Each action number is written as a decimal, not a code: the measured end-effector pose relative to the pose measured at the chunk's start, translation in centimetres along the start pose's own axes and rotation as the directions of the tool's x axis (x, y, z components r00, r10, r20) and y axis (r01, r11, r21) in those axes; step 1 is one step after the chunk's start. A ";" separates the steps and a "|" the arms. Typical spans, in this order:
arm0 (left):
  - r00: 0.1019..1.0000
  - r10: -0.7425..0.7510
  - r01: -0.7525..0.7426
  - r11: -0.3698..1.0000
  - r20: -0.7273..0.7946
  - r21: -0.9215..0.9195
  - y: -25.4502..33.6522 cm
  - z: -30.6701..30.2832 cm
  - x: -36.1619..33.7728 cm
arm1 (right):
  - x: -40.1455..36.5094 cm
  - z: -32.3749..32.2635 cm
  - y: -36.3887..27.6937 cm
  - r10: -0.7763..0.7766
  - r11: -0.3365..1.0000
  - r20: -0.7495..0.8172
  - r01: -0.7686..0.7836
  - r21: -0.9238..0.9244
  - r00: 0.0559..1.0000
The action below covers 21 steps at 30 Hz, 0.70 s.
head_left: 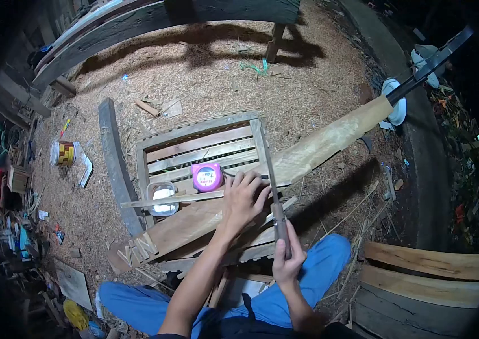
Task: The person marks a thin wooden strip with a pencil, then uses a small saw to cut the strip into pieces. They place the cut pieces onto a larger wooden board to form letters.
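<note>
Head view: left hand (245, 198) spread flat on plank (324, 144); right hand (286, 257) clenched around long blade (266, 164) handle.

Head camera looks steeply down, close over a sawdust-strewn work area.

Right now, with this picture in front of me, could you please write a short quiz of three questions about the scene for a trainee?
1. True or false: the left hand lies spread open on the long plank.
2. Which hand grips the handle of the long blade? A) left B) right
3. Fill in: the tape measure resting on the slatted crate is ____ in colour.

Key
1. True.
2. B: the right hand closes its fingers around the handle.
3. Pink.
</note>
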<state>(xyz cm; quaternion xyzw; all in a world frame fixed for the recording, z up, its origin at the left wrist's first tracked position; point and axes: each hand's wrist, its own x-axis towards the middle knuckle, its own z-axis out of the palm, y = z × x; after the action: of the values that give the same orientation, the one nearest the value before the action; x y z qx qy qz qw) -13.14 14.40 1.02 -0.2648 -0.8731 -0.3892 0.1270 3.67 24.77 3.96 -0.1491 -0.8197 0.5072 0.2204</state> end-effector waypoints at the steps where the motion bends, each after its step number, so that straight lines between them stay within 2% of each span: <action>1: 1.000 -0.019 0.019 1.000 0.018 0.001 0.1 -0.1 0.0 | 0.0 -0.2 -0.4 0.049 0.999 0.014 -0.050 0.007 0.999; 2: 0.999 -0.041 0.041 0.999 0.033 0.005 0.3 -0.2 0.0 | 0.1 -0.5 -0.9 0.096 0.995 0.034 -0.097 0.014 0.995; 3: 0.999 -0.030 0.030 0.999 0.027 0.012 0.3 -0.2 0.0 | 0.1 -0.3 -0.1 0.037 0.999 0.015 -0.036 -0.022 0.999; 4: 0.998 -0.042 0.042 0.999 0.039 0.010 0.4 -0.2 0.0 | 0.5 -0.6 -1.2 0.170 0.985 0.068 -0.171 0.005 0.983; 6: 0.998 -0.047 0.046 0.999 0.031 0.024 0.7 -0.4 0.1 | 0.9 -0.5 -1.1 0.178 0.982 0.097 -0.170 -0.082 0.979; 7: 0.997 -0.057 0.054 0.998 0.051 0.045 0.7 -0.5 0.1 | 0.9 -0.8 -1.7 0.251 0.967 0.151 -0.240 -0.090 0.956; 13: 0.987 -0.093 0.083 0.993 0.128 0.086 0.8 -1.1 0.7 | 1.9 -0.3 -2.9 0.185 0.983 0.127 -0.184 -0.016 0.975; 16: 0.983 -0.097 0.076 0.988 0.155 0.132 1.0 -1.0 0.8 | 1.4 -0.6 -3.2 0.272 0.962 0.162 -0.273 -0.018 0.949; 17: 0.982 -0.098 0.076 0.988 0.159 0.137 0.9 -0.8 0.5 | 0.8 -1.0 -2.8 0.240 0.971 0.150 -0.239 -0.021 0.959; 18: 0.981 -0.097 0.074 0.988 0.168 0.139 1.0 -0.9 0.5 | -0.1 -1.9 -2.5 0.401 0.914 0.218 -0.405 -0.026 0.890; 20: 0.978 -0.100 0.075 0.988 0.184 0.137 1.0 -1.0 0.4 | -0.5 -2.0 -1.1 0.437 0.897 0.207 -0.441 -0.025 0.875; 21: 0.982 -0.098 0.077 0.989 0.164 0.129 1.1 -0.9 0.4 | -0.4 -2.0 -0.8 0.509 0.853 0.236 -0.521 -0.015 0.827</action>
<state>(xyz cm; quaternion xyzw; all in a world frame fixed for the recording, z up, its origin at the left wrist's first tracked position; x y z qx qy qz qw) -12.85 14.49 2.45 -0.2501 -0.9137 -0.3163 0.0509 4.99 25.77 5.39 -0.2989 -0.7560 0.5821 -0.0179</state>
